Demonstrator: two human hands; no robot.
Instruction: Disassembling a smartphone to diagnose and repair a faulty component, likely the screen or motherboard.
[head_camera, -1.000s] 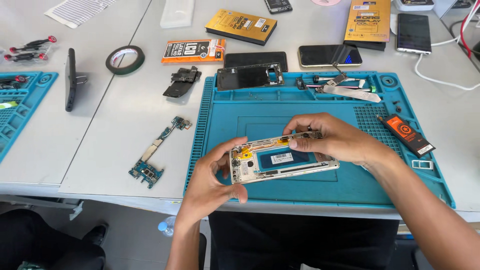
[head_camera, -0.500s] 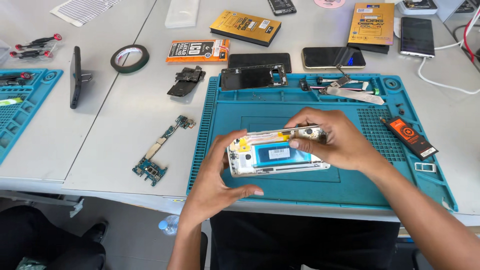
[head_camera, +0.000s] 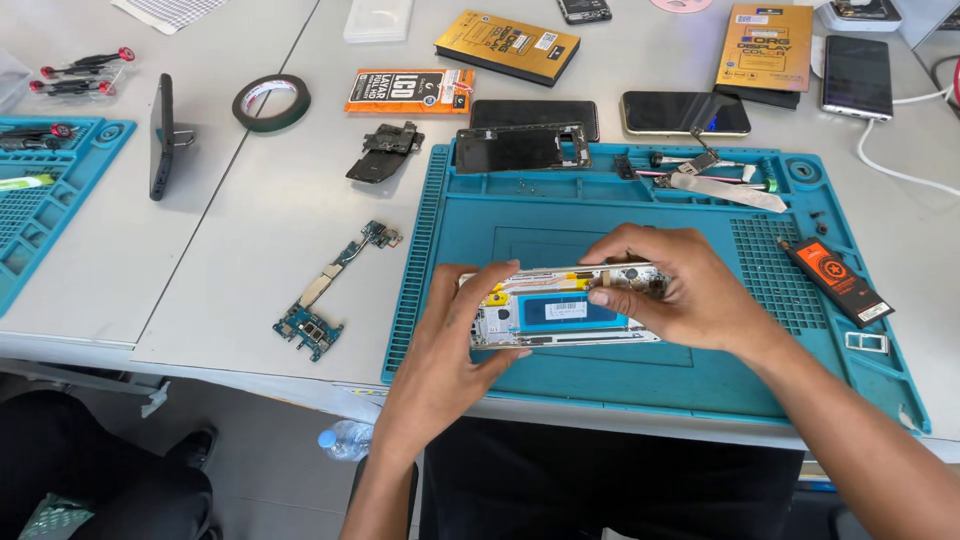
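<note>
An opened phone frame (head_camera: 560, 312) with a blue battery lies tilted over the teal repair mat (head_camera: 640, 210). My left hand (head_camera: 450, 345) grips its left end, thumb under the near edge. My right hand (head_camera: 680, 290) holds its right end, fingers curled over the top edge and thumb pressing on the inside. A loose green circuit board (head_camera: 325, 295) lies on the white table left of the mat.
On the mat's far edge are a black phone part (head_camera: 520, 148), tweezers and small pieces (head_camera: 715, 180). An orange-and-black pry tool (head_camera: 835, 282) lies right. Behind sit phones (head_camera: 685, 112), yellow boxes (head_camera: 507, 45), a tape roll (head_camera: 271, 102) and a second teal mat (head_camera: 40, 200).
Both hands have tipped the phone frame up slightly and my right hand's fingers have shifted along its top edge. The view has drifted a little.
</note>
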